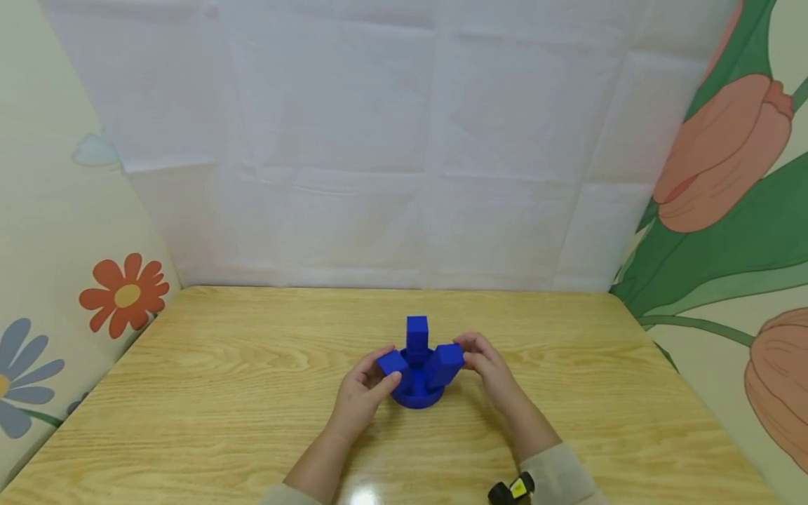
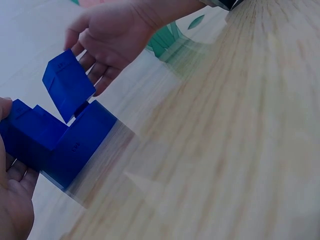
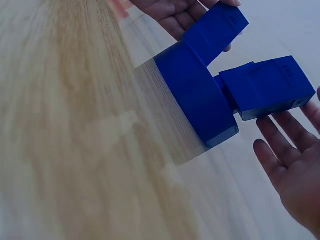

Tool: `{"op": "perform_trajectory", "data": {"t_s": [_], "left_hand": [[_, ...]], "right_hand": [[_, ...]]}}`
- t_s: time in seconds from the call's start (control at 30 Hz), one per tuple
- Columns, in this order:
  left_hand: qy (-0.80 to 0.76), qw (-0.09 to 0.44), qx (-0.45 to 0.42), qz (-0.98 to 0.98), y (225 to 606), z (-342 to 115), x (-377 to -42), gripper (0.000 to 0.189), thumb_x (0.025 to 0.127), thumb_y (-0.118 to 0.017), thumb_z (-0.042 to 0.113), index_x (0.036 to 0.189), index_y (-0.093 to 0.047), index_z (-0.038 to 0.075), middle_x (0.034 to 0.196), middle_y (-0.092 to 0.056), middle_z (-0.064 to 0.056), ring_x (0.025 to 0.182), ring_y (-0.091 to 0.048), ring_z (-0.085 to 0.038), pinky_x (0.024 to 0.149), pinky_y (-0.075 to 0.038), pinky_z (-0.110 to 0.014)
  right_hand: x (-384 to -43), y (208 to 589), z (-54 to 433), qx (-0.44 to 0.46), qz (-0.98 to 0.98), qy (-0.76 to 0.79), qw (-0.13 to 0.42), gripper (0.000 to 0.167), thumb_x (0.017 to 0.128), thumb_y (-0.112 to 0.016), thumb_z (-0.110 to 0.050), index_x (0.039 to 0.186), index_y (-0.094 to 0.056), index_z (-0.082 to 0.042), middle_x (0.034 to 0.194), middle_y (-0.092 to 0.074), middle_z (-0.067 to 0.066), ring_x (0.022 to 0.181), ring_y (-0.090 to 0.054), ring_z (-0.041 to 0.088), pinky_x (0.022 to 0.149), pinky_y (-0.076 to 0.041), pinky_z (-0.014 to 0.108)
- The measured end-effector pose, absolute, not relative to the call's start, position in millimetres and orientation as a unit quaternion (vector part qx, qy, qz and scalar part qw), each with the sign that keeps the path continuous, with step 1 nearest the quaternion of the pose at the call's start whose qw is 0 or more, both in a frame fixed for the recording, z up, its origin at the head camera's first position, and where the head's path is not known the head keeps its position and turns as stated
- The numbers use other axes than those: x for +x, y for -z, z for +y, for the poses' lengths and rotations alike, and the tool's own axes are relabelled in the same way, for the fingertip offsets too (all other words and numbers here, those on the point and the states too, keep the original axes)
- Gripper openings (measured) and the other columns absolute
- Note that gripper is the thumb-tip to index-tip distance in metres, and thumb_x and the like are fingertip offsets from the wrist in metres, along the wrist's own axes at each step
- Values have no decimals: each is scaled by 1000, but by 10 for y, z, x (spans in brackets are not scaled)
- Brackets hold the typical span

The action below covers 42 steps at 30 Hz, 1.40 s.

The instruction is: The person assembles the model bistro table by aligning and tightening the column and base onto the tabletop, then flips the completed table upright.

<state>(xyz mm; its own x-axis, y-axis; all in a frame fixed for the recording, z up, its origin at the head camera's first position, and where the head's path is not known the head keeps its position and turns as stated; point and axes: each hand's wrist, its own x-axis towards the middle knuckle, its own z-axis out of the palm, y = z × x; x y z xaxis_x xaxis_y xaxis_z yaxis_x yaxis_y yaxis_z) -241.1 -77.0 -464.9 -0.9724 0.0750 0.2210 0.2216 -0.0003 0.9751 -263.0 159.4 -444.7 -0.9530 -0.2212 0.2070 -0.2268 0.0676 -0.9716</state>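
A round blue base (image 1: pixel 416 401) stands on the wooden table, with three blue blocks around its rim. My left hand (image 1: pixel 360 401) holds the left block (image 1: pixel 393 363), thumb on the near side and fingers on the outer side. At the right block (image 1: pixel 445 365), the fingertips of my right hand (image 1: pixel 496 379) grip its outer side. This block leans outward, and a narrow gap shows between it and the base (image 3: pixel 195 95) in the right wrist view. The rear block (image 1: pixel 417 334) stands upright at the far side, touched by neither hand.
The wooden table (image 1: pixel 252 365) spreads around the base. A white cloth (image 1: pixel 379 140) hangs behind its far edge, and flower-patterned walls (image 1: pixel 713 280) stand at both sides. A black and yellow item (image 1: pixel 514 488) is at the right sleeve.
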Motion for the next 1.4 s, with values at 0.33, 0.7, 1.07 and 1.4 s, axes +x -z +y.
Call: {"op": "perform_trajectory", "data": {"t_s": [0.33,0.7,1.07,1.4], "left_hand": [[711,50,-104,-693,4636,-758,-2415,45,89,-65,-2,132,-54,-7,129,-59,-29,103,-60,4,91,-48,-12],[710,42,-98,-696,4629,-763,-2415,46,89,-65,-2,133,-54,-6,130,-59,-28,103,-60,5,91,-48,-12],[708,32,-98,-698,4634,-777,-2412,47,90,-66,1,135,-53,-4,132,-59,-25,104,-60,3,90,-49,-13],[707,38,-100,-699,4637,-778,-2408,46,89,-65,0,134,-54,-6,129,-60,-27,103,-61,3,88,-50,-13]], "right_hand": [[-2562,4442,1654,185,-747,-639,-6,36,96,-56,-4,127,-48,13,110,-61,5,97,-55,4,84,-50,19],[-2535,4433,1598,193,-786,-586,-25,45,95,-64,-16,134,-52,3,127,-54,22,95,-51,12,78,-47,22],[-2528,4406,1620,212,-770,-600,-33,36,96,-58,-9,126,-52,8,128,-56,29,109,-54,3,95,-46,21],[-2542,4392,1644,238,-775,-583,-52,39,95,-61,-12,128,-54,7,123,-59,27,109,-55,14,95,-48,29]]}}
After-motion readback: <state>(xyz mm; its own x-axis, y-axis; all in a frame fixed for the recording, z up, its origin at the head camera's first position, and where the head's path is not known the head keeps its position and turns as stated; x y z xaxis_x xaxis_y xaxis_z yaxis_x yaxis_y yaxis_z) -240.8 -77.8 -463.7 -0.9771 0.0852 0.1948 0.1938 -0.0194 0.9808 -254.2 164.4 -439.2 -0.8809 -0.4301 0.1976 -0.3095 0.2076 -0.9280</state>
